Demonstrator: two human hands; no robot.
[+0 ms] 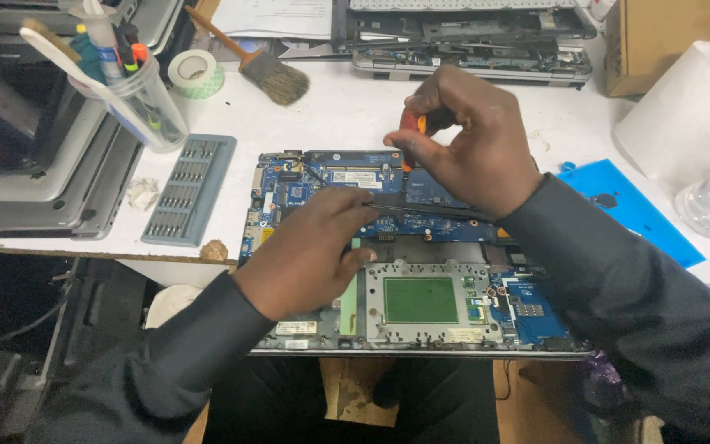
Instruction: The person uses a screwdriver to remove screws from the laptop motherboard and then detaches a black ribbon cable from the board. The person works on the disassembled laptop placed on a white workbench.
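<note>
- Setting: a white workbench (pixel 347 111) crowded with repair gear; dark floor and cables below its front edge.
- Work item: an opened laptop chassis (pixel 421 321) lies directly beneath both hands, its blue motherboard (pixel 322 177) on the side away from the person, the green-centred touchpad assembly (pixel 421 300) on the near side.
- Right hand (pixel 470 140): closed around the orange-and-black handle of a small screwdriver (pixel 411 125), held upright with its long axis vertical and its tip down at the board just below the fingers. This hand is nearest the fastening point.
- Left hand (pixel 314 247): rests palm-down on the chassis, just left of and below the right hand, fingers curled and pressing a dark strip, possibly a tool or bracket, running across the board; whether it grips that strip cannot be determined.
- Containers: a clear plastic cup (pixel 145 103), well to the left beyond the left hand, holds pens, brushes and a small bottle, standing upright. A grey bit tray (pixel 191 189), left of the left hand, holds rows of driver bits.
- Surroundings: a tape roll (pixel 195 72) and a wooden-handled brush (pixel 265 70) beyond the hands; a blue mat (pixel 634 210) and white paper towel (pixel 684 115) right of the right hand; other dismantled laptops (pixel 470 37) beyond.
</note>
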